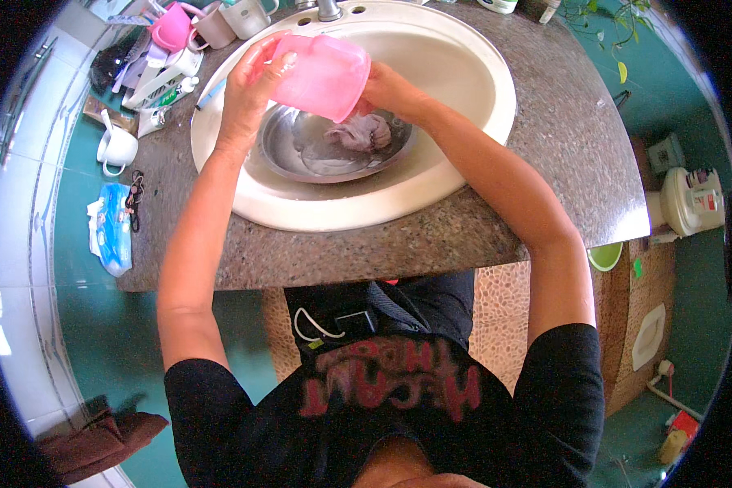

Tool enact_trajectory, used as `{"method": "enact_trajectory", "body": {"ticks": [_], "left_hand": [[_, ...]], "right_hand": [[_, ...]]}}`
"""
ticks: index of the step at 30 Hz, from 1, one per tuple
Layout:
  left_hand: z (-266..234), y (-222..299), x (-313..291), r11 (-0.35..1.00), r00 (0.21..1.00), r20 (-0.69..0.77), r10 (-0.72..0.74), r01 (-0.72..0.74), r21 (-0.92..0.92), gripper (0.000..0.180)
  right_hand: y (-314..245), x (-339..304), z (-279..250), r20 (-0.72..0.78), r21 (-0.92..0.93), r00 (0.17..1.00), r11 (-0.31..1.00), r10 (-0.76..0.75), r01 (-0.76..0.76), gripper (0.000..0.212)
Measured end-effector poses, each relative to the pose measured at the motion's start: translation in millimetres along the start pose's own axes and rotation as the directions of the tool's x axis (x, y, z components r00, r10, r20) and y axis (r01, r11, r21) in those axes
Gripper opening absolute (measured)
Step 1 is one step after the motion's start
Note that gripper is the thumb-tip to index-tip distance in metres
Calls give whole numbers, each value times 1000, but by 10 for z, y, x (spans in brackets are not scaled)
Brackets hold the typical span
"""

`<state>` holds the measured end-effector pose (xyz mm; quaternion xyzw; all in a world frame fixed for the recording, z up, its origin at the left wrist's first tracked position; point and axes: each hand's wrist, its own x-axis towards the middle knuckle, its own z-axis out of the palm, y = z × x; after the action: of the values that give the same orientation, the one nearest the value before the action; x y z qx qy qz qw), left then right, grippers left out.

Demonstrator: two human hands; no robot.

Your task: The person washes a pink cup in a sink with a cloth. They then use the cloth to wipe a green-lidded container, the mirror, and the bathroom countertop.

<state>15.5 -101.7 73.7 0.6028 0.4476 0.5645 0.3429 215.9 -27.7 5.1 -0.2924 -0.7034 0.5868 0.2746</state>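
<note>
A pink, translucent plastic container (321, 77) is held over a cream, oval ceramic sink (464, 98), gripped on its left side by the left hand (256, 81), with the thumb laid along the near wall, and on its right side by the right hand (389, 91), whose fingertips are partly hidden. Within the sink, a round, shiny metal basin (281, 163) is set left of centre; its far rim is covered by the container, and a crumpled, pale mauve cloth (362, 132) is wetted in its water. Open sink surface is left between basin and right rim. The sink is bordered by a speckled, grey-brown stone countertop (565, 138), extended broadly rightward to a curved edge but narrowed to a strip in front. Left of the sink, a white, handled mug (119, 150) and a blue-and-white, soft plastic packet (115, 228) are placed.
</note>
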Motion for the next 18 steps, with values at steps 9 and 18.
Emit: {"method": "enact_trajectory", "body": {"ticks": [9, 18], "left_hand": [[141, 168, -24, 885, 941, 196, 277, -329, 329, 58], [-219, -92, 139, 904, 921, 248, 299, -357, 235, 58]], "right_hand": [[504, 255, -149, -130, -3, 968, 976, -214, 216, 31], [70, 95, -20, -225, 383, 972, 912, -63, 148, 27]]}}
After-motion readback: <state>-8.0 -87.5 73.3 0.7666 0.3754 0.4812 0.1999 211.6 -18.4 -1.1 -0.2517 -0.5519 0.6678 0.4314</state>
